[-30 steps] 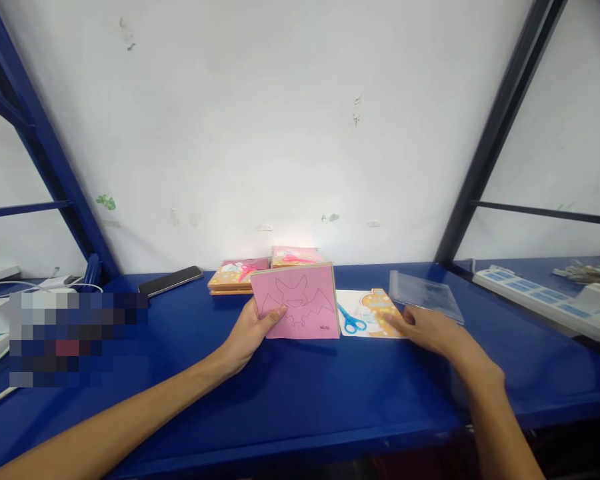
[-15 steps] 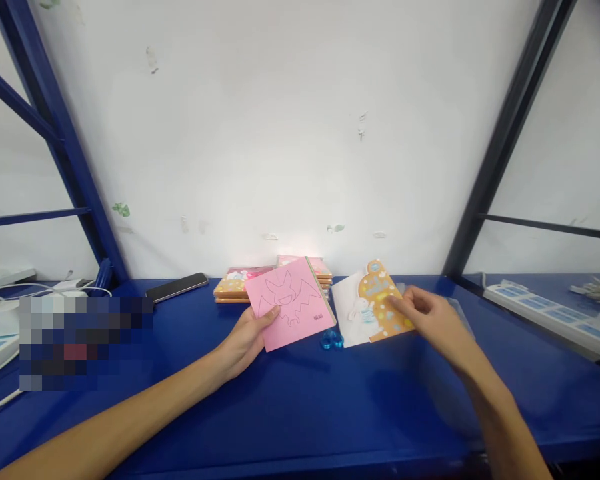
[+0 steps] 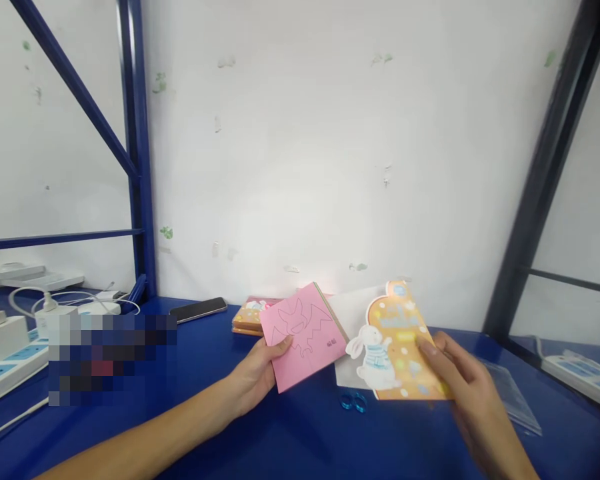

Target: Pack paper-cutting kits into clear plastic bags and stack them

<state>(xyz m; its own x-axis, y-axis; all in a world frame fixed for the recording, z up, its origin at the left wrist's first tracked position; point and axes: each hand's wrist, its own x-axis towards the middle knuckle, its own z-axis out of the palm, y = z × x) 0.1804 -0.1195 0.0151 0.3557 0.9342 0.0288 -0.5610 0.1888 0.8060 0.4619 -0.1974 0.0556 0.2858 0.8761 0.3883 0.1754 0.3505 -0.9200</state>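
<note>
Two cards in hand, both held just above the blue metal counter (image 3: pixel 205 427). Our left hand (image 3: pixel 257 377) has a pink rectangular card (image 3: pixel 307 337), printed with a bat outline, pinched at its near-left edge, thumb on top and fingers beneath. Our right hand (image 3: pixel 473 387) grips the right edge of an orange rabbit-printed card (image 3: pixel 400 347), fingers pressed together on it; a white paper sheet (image 3: pixel 353 320) sits behind that card. We judge both light and fairly stiff, though thin enough to bend. The pink one suits an edge pinch; the orange one's shaped outline looks easiest to crease, so its broad right side seems the safest hold. Blue plastic scissor loops (image 3: pixel 353 402) lie near, below the white sheet; a clear plastic sleeve (image 3: pixel 510 397) lies right.
</note>
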